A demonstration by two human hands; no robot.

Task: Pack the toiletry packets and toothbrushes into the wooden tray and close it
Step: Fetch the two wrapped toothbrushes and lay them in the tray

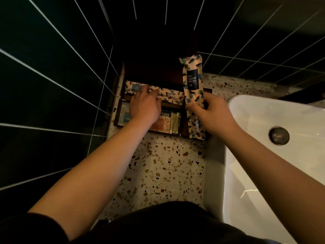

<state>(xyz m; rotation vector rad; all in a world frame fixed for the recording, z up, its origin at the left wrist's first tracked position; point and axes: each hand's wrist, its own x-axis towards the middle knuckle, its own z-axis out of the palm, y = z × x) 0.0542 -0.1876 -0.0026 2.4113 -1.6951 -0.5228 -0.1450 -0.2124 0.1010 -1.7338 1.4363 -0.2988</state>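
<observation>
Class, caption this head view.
Left hand presses one toothbrush packet into the tray; right hand holds another.

Toothbrush packet [193, 88]: beige with dark and teal flecks, black label. Counter [165, 169]: pale terrazzo, brown-speckled. Wall tiles [52, 67]: dark green, white grout. Sink [281, 155]: white.

counter [163, 173] front bare; tiled wall [52, 76] left; sink [263, 155] right; tray [183, 128] crowded
</observation>
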